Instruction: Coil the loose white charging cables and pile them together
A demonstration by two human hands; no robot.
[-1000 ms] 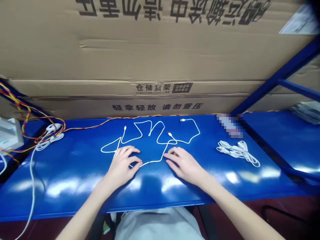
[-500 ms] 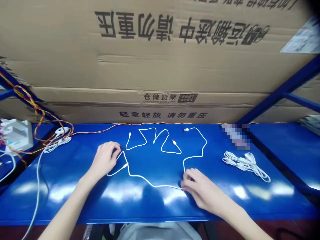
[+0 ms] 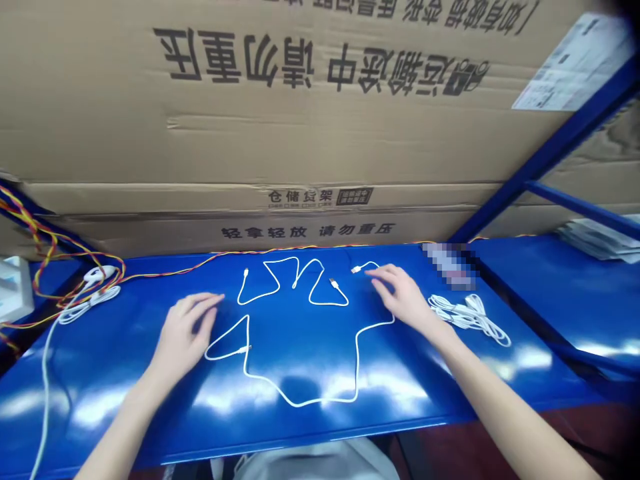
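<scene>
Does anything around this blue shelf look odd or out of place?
Yes. The printing on the upper cardboard carton is upside down, unlike the lower carton. A white USB cable also sprawls in zigzag loops across the blue shelf, unlike the bundled white cable to the right.

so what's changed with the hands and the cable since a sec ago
The left hand has moved off the white cable and now sits left of its loop. The right hand has moved up to the far run, beside the connector. The cable's near stretch now bows wider toward the person. The coiled white cable on the right stayed as it was.
</scene>
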